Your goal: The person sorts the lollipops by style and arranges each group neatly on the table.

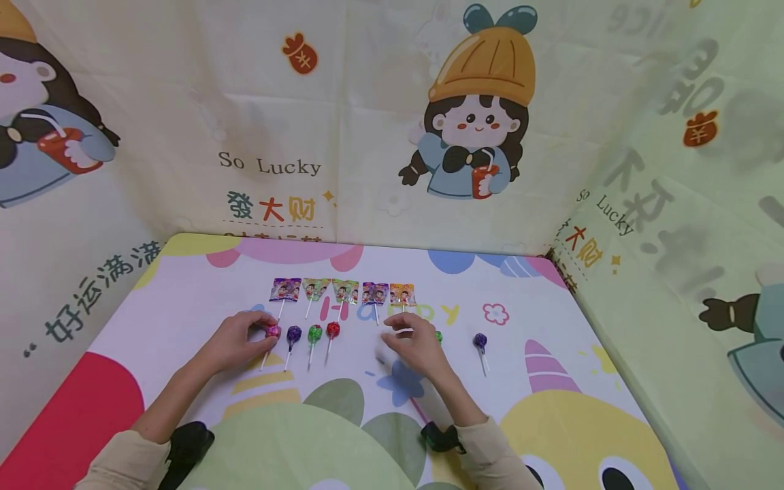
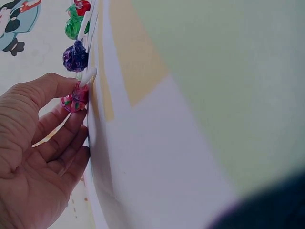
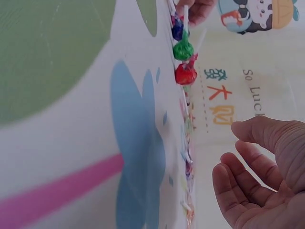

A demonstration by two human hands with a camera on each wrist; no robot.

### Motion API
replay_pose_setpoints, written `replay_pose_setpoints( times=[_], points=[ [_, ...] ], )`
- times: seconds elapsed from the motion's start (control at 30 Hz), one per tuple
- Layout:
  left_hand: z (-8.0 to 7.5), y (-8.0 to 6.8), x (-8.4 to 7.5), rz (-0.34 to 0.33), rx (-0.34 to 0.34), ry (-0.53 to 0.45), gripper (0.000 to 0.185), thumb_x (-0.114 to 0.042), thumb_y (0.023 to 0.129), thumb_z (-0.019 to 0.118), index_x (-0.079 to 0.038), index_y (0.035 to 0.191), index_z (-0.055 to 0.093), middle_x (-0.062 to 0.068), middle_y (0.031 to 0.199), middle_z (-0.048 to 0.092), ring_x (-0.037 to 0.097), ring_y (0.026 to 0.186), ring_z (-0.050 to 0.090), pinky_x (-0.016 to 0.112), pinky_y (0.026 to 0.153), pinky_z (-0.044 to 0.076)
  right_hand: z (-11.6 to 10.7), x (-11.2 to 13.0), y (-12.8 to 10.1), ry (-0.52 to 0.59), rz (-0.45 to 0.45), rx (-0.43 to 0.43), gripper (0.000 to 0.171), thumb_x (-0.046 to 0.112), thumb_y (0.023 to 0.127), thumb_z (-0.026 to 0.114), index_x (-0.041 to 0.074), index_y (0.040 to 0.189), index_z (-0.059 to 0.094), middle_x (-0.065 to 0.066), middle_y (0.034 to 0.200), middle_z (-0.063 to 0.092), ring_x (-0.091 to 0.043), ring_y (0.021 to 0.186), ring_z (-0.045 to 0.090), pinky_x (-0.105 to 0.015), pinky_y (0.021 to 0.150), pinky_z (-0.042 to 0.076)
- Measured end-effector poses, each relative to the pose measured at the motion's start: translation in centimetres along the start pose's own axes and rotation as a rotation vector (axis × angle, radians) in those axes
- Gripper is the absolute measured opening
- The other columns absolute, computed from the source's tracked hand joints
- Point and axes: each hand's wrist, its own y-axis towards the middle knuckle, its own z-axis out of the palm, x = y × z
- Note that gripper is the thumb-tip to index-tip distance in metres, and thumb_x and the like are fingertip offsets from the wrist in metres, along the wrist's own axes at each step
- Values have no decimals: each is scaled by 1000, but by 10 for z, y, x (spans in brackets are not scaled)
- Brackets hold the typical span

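In the head view my left hand [image 1: 237, 340] is at the left end of a row of lollipops and pinches a pink-wrapped lollipop [image 1: 273, 331] between thumb and fingers. To its right lie a purple lollipop [image 1: 294, 334], a green lollipop [image 1: 315, 333] and a red lollipop [image 1: 333, 330]. My right hand [image 1: 419, 346] hovers over the table with loosely bent fingers and nothing between them. Partly hidden behind it is another green lollipop [image 1: 438, 336]. Farther right lies a second purple lollipop [image 1: 480, 341].
Behind the row lie several flat-packed lollipops, among them a purple packet [image 1: 285, 290] at the left and an orange packet [image 1: 402, 294] at the right. The table [image 1: 202, 292] has a printed cover. Patterned cloth [image 1: 367, 136] hangs around its back and sides.
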Motion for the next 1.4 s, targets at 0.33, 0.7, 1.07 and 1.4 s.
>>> replay_pose_setpoints(
  times=[0.33,0.7,1.07,1.4],
  points=[
    [-1,0,0,5,2,-1,28,-23,83,73,-7,105,65,7,102,65,29,99,57,55,93,43,-11,-6,-1,15,-17,-47,24,9,81,76,4,102,68,-16,105,67,-33,100,62,-42,85,55],
    [-1,0,-1,7,-2,-5,27,-23,83,74,-7,104,66,6,101,65,28,98,57,54,92,44,-24,-9,-3,-8,-8,-79,26,8,81,75,1,105,67,-15,106,66,-35,101,62,-41,85,55],
    [-1,-1,0,-3,3,0,27,-22,83,73,-7,104,65,7,102,65,28,99,57,54,93,44,-35,-14,-4,3,29,-114,24,8,80,76,3,103,68,-20,105,66,-35,100,63,-44,85,55],
    [0,0,0,-7,5,-1,29,-23,83,73,-7,105,65,8,103,65,29,100,57,55,94,44,-47,-21,-7,-24,18,-144,27,10,81,76,-1,103,67,-17,105,67,-31,99,64,-44,85,54]
  ],
)
